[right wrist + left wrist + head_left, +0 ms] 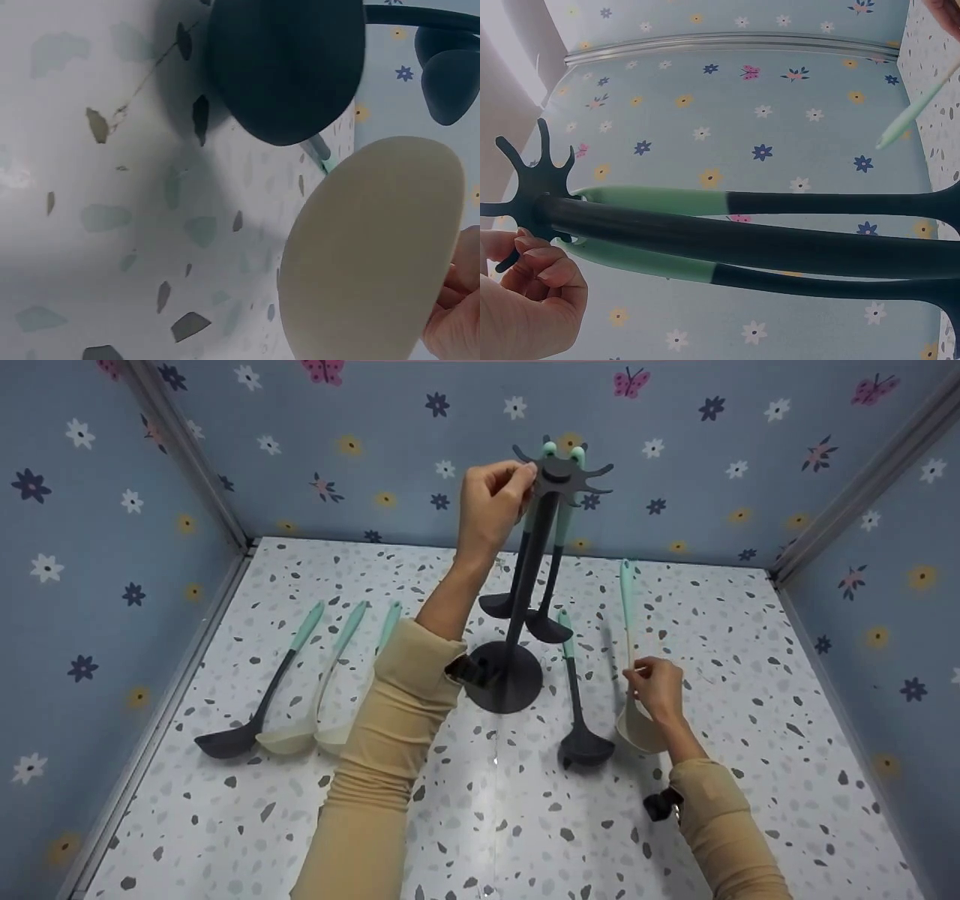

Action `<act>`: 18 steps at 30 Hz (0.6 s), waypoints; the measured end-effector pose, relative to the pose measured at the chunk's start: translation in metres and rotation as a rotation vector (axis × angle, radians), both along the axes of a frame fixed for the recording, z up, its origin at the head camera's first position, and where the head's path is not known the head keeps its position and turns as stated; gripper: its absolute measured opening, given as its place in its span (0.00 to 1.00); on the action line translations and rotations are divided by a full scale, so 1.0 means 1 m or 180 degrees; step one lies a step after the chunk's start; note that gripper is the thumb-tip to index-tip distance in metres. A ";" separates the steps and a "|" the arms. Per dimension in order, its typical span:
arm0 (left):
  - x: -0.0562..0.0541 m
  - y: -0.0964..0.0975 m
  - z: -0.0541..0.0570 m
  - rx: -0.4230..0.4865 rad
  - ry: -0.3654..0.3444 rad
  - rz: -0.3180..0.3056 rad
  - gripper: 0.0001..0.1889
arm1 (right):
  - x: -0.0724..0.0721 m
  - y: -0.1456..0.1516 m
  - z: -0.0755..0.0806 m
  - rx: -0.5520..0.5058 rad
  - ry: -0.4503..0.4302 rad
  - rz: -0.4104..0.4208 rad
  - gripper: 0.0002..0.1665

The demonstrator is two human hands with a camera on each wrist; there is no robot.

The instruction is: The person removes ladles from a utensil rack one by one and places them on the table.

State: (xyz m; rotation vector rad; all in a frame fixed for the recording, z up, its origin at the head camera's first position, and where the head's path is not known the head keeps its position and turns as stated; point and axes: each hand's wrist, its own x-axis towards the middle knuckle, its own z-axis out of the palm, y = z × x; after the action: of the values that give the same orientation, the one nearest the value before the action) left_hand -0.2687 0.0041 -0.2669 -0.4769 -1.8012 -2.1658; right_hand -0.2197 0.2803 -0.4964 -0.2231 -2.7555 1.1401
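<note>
A dark utensil stand with a hooked top rises from a round base. My left hand pinches one of its hooks between thumb and fingers; the left wrist view shows this grip on the hook plate. Two dark ladles with mint handles, one with its bowl nearer me, hang from the stand's far side. To the right, my right hand pinches a cream ladle low on its shaft, just above the bowl. Its mint handle points away from me. The cream bowl fills much of the right wrist view.
A dark ladle lies between the stand and the right hand. Left of the left forearm lie another dark ladle and two cream ladles, the nearer-left one with its bowl visible. Flower-patterned walls enclose the speckled table.
</note>
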 end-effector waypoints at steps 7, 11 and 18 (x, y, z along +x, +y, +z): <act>0.001 0.000 0.000 0.0022 0.0084 0.0023 0.15 | 0.000 0.006 -0.011 0.0203 -0.0179 0.0019 0.10; 0.001 0.001 0.000 0.0041 0.0101 0.0003 0.15 | -0.001 0.008 -0.018 0.0252 -0.0351 -0.0012 0.09; 0.001 0.000 0.001 0.0073 0.0001 -0.0021 0.15 | -0.001 0.009 -0.024 0.0170 -0.0713 -0.0066 0.10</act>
State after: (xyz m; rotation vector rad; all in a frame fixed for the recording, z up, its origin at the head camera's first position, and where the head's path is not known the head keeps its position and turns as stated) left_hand -0.2675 0.0044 -0.2661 -0.4786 -1.7752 -2.1880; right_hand -0.2204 0.2892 -0.5206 -0.3944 -2.9643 1.0963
